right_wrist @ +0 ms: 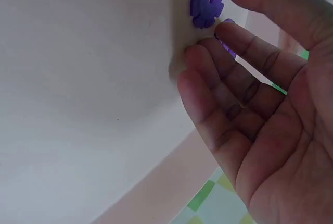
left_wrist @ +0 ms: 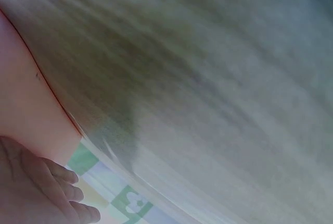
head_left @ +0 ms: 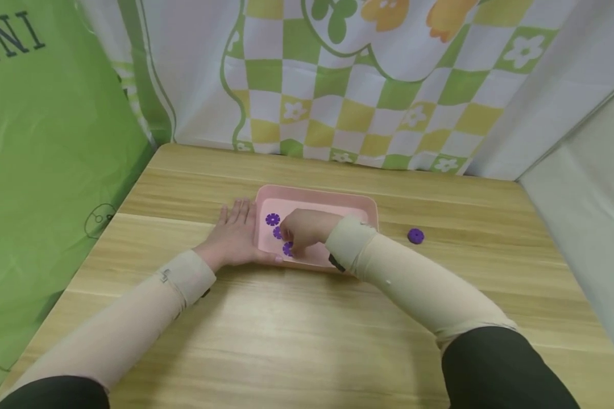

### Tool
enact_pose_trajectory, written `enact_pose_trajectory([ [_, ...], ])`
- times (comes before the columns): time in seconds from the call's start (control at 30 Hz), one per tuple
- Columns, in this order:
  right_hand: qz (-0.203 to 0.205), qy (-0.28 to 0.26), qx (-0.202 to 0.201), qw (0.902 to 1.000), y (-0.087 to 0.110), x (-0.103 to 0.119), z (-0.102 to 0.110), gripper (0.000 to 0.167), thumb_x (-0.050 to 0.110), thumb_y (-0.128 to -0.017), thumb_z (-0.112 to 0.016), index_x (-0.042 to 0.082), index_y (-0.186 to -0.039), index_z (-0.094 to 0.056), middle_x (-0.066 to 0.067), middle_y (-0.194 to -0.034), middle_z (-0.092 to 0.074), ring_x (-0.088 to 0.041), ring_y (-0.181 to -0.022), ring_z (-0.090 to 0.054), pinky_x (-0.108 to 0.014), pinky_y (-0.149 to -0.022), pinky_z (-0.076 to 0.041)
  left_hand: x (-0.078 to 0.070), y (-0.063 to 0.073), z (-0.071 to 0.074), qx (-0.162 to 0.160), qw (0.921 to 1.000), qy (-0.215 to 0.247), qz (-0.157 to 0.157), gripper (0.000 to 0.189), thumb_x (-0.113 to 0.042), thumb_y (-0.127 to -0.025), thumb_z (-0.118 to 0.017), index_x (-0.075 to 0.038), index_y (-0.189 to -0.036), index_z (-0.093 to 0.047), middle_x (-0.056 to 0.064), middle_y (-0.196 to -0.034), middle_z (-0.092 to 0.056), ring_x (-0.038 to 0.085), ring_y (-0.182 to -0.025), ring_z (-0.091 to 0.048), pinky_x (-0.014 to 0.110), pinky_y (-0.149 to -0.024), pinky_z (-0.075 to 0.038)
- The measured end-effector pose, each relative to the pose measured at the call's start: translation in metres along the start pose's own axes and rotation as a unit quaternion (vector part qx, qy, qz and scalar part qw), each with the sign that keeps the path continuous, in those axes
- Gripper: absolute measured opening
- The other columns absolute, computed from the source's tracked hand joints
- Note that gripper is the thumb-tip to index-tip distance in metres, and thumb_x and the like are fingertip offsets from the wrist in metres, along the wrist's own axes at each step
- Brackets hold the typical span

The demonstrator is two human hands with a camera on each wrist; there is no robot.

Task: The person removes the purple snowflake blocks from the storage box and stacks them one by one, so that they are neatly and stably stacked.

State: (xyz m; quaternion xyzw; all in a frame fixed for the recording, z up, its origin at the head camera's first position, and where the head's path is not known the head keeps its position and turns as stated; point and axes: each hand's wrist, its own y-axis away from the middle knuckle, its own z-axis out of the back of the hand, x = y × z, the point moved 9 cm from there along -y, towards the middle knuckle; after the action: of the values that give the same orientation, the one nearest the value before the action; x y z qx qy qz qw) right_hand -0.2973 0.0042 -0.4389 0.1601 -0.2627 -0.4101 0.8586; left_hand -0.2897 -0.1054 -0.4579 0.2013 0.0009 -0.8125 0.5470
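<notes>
Head view: left hand spread against the pink tray, right hand curved at purple notched discs, gripping one? I can't tell

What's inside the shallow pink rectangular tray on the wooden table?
Inside the shallow pink rectangular tray, three purple notched discs show near its left end. The right hand partly covers two; anything beneath that hand or its cream cuff cannot be seen.

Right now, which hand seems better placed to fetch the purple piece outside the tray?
Probably the right hand: it is inside the tray, nearer the purple piece lying right of it. The left hand rests against the tray's left end, farther away.
</notes>
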Motion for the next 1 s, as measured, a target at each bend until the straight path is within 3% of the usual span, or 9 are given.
enact_pose_trajectory([
  [0.2,0.009,0.034,0.003,0.9994,-0.002,0.005,0.000,0.013,0.007,-0.086,-0.082,0.014,-0.091,-0.071,0.002,-0.088,-0.068,-0.016,-0.084,-0.061,-0.026,-0.079,-0.053,0.000,-0.001,0.002,0.000,1.0000,0.001,0.002,0.155,-0.098,-0.065,-0.059,0.005,-0.161,0.007,0.027,-0.167,0.011,0.040,-0.154,0.015,0.054,-0.121,0.013],
  [0.43,0.008,0.056,0.009,0.9984,-0.003,0.005,-0.003,0.016,0.006,-0.088,-0.080,0.017,-0.086,-0.069,0.003,-0.086,-0.067,-0.015,-0.082,-0.060,-0.025,-0.078,-0.051,-0.004,0.003,0.003,0.008,1.0000,0.003,0.003,0.155,-0.096,-0.066,-0.060,0.006,-0.161,0.008,0.027,-0.167,0.012,0.040,-0.154,0.015,0.054,-0.122,0.014],
  [0.7,0.049,0.027,0.014,0.9984,0.001,0.007,-0.001,0.016,-0.001,-0.090,-0.074,0.013,-0.089,-0.066,0.001,-0.088,-0.066,-0.015,-0.084,-0.058,-0.025,-0.078,-0.050,-0.007,0.005,0.005,0.002,1.0000,0.009,-0.002,0.154,-0.093,-0.067,-0.063,0.009,-0.160,0.003,0.031,-0.167,0.007,0.044,-0.154,0.010,0.057,-0.122,0.010],
  [1.0,0.037,0.003,-0.009,0.9993,0.011,-0.016,0.011,0.013,-0.001,-0.092,-0.066,0.012,-0.093,-0.067,-0.001,-0.095,-0.067,-0.015,-0.087,-0.058,-0.028,-0.081,-0.050,-0.004,0.002,0.001,0.001,1.0000,0.002,0.004,0.156,-0.095,-0.065,-0.062,0.008,-0.161,0.005,0.028,-0.168,0.008,0.041,-0.155,0.011,0.055,-0.123,0.010],
])
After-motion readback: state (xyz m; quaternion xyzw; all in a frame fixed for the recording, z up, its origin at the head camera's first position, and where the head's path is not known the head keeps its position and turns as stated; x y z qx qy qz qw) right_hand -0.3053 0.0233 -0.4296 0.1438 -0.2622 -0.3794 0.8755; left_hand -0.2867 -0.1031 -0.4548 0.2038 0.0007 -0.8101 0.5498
